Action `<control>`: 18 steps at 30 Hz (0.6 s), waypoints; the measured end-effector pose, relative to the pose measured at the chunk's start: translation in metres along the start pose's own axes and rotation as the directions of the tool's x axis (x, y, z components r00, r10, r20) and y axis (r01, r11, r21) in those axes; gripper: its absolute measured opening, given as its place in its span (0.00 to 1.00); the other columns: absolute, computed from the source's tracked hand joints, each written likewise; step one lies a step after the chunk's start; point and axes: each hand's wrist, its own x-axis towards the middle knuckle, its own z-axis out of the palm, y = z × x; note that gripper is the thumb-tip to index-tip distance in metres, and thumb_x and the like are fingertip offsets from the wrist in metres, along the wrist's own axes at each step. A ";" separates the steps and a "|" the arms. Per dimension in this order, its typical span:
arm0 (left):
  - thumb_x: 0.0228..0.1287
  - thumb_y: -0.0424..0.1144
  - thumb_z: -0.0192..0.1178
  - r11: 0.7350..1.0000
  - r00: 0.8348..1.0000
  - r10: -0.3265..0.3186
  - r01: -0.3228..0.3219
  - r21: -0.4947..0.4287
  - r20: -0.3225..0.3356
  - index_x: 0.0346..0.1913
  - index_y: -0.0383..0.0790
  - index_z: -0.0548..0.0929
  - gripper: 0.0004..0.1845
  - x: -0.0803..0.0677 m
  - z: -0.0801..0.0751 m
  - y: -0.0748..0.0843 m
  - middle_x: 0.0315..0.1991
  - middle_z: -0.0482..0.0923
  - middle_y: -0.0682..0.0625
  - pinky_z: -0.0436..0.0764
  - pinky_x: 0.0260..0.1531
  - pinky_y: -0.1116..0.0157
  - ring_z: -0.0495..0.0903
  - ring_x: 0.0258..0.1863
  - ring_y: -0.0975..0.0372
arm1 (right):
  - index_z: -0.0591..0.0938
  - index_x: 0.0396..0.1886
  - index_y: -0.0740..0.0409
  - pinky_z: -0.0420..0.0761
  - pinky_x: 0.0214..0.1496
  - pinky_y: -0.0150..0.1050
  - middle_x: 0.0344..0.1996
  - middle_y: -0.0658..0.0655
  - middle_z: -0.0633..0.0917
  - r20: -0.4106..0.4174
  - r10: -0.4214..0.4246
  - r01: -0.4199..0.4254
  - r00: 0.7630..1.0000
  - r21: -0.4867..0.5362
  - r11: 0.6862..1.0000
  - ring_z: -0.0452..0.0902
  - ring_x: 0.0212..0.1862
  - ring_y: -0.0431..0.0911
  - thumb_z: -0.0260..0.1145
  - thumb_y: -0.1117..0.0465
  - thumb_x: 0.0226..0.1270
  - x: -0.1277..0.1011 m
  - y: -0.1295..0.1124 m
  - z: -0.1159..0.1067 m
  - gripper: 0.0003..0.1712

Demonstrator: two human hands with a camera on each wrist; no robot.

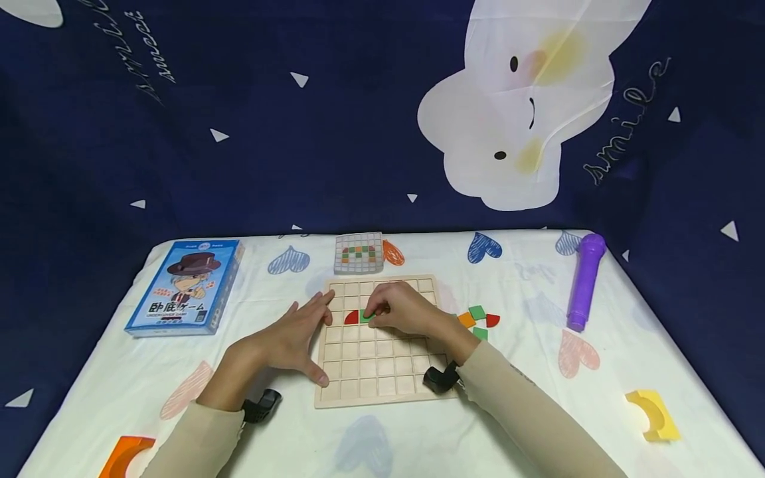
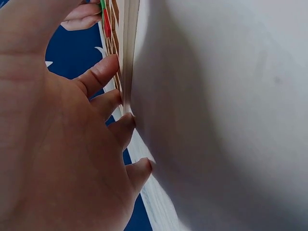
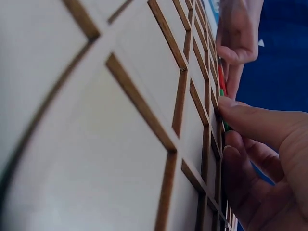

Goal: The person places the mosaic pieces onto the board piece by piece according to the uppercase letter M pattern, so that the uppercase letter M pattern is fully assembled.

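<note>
From where I stand, a dark blue backdrop (image 1: 358, 146) rises beyond both hands; below it, under the forearms, a white tablecloth (image 1: 430, 438) printed with hearts covers the table; a wooden grid board (image 1: 368, 367) lies flat on it, with the left hand at its left edge and the right hand over its far half; a blue game box (image 1: 182, 289) lies to the left of the left hand, well apart from it.

The left hand (image 1: 293, 338) is spread wide, thumb near and fingers far, touching the board's edge and gripping nothing; the right hand (image 1: 406, 309) is bent inward, thumb and fingertips pinching a small green piece.

A purple microphone-shaped object (image 1: 586, 282) lies well to the right of the right hand; a yellow arch block (image 1: 657, 415) lies nearer the person, right of the right forearm; an orange arch block (image 1: 122, 455), partly out of view, lies left of the left sleeve; a pattern card (image 1: 358, 253) lies just beyond the board, ahead of both hands.

Loose orange, green and red pieces (image 1: 466, 320) lie beside the right wrist; on the board, a red curved piece (image 1: 352, 317) sits between the hands; the green piece (image 1: 365, 317) is immediately right of it, at the right fingertips; whether it is fully seated, I cannot tell.
</note>
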 end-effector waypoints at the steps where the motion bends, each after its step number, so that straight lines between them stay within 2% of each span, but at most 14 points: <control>1: 0.25 0.64 0.84 1.000 1.000 0.002 -0.002 0.001 0.000 0.49 0.45 0.69 0.49 0.001 0.000 0.000 0.84 0.46 0.38 0.45 0.77 0.30 0.44 0.84 0.40 | 0.91 0.37 0.53 0.80 0.44 0.28 0.37 0.48 0.88 -0.002 -0.002 0.002 1.000 0.005 1.000 0.79 0.37 0.36 0.76 0.62 0.62 -0.001 0.000 0.000 0.04; 7: 0.26 0.66 0.83 1.000 1.000 0.000 0.000 -0.002 0.006 0.50 0.45 0.70 0.49 0.001 0.002 -0.001 0.84 0.45 0.38 0.45 0.77 0.30 0.42 0.84 0.40 | 0.91 0.37 0.54 0.81 0.44 0.27 0.38 0.49 0.88 0.012 0.005 -0.006 1.000 0.040 0.999 0.79 0.37 0.35 0.75 0.63 0.62 -0.003 0.001 0.000 0.04; 15: 0.25 0.67 0.83 1.000 1.000 0.004 -0.005 -0.005 -0.007 0.50 0.45 0.70 0.50 -0.001 0.001 -0.003 0.84 0.45 0.38 0.44 0.76 0.29 0.43 0.83 0.39 | 0.91 0.38 0.53 0.81 0.45 0.28 0.39 0.48 0.88 0.021 -0.002 0.001 1.000 0.032 0.999 0.79 0.38 0.35 0.74 0.63 0.63 0.000 0.000 0.001 0.05; 18: 0.26 0.67 0.83 1.000 1.000 0.018 -0.018 -0.007 -0.009 0.53 0.44 0.70 0.52 0.000 0.002 -0.003 0.84 0.45 0.38 0.44 0.76 0.29 0.42 0.84 0.39 | 0.91 0.38 0.53 0.81 0.45 0.28 0.39 0.48 0.88 0.021 0.007 -0.008 1.000 0.028 1.000 0.78 0.38 0.35 0.74 0.63 0.64 -0.001 0.001 0.000 0.05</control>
